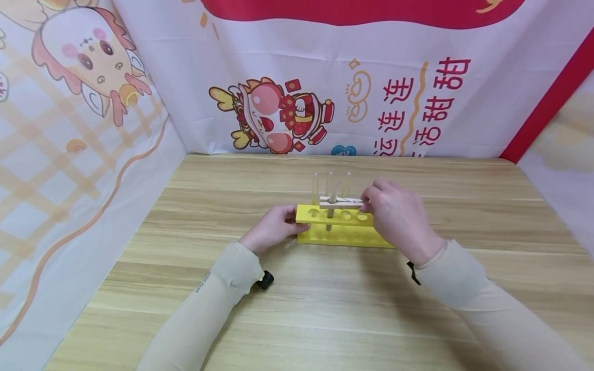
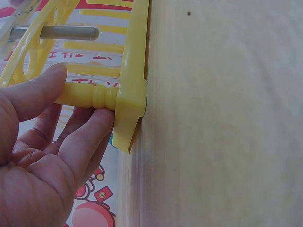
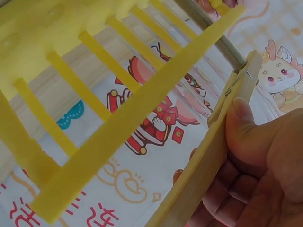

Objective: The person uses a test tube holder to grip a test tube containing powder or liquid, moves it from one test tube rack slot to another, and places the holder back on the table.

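Observation:
A yellow test tube rack (image 1: 348,236) stands on the table. My left hand (image 1: 271,226) grips its left end post (image 2: 84,94), thumb on one side and fingers on the other. A wooden test tube clamp (image 1: 342,204) is in my right hand (image 1: 401,216), thumb pressed along its side in the right wrist view. The clamp's jaws close around a test tube (image 1: 330,184) with grey contents (image 2: 71,32). That tube stands upright, its lower part down through a front hole of the rack. Two clear test tubes (image 1: 315,188) (image 1: 348,184) stand in the back row.
The wood-grain table (image 1: 287,319) extends around the rack. A printed cloth (image 1: 297,56) hangs behind the table's back edge, and another patterned cloth (image 1: 83,170) hangs on the left. Yellow pegs (image 3: 109,61) line the rack's back side.

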Tool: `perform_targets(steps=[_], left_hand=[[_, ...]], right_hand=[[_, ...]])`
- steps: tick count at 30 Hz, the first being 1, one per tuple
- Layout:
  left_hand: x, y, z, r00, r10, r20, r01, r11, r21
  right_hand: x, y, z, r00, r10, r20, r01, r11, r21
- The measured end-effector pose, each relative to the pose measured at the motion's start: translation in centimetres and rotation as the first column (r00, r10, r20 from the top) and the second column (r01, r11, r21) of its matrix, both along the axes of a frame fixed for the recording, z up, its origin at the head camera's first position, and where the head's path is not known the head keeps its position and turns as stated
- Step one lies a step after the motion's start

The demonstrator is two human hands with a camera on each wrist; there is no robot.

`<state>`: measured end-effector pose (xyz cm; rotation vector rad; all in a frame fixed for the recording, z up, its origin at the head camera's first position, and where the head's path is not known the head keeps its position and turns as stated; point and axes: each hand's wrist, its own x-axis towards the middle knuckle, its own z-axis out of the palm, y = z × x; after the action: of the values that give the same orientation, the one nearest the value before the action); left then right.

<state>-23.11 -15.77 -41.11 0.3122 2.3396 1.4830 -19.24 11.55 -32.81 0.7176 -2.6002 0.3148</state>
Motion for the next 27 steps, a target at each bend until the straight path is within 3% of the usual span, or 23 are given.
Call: perform_targets(steps=[27], left_hand=[[0.0,0.0,-0.1,1.000,-0.005,-0.026,0.005,1.000,0.006]], right_hand=[[-0.4,-0.2,-2.0,0.999,0.008,-0.035,-0.008,1.000,-0.003]])
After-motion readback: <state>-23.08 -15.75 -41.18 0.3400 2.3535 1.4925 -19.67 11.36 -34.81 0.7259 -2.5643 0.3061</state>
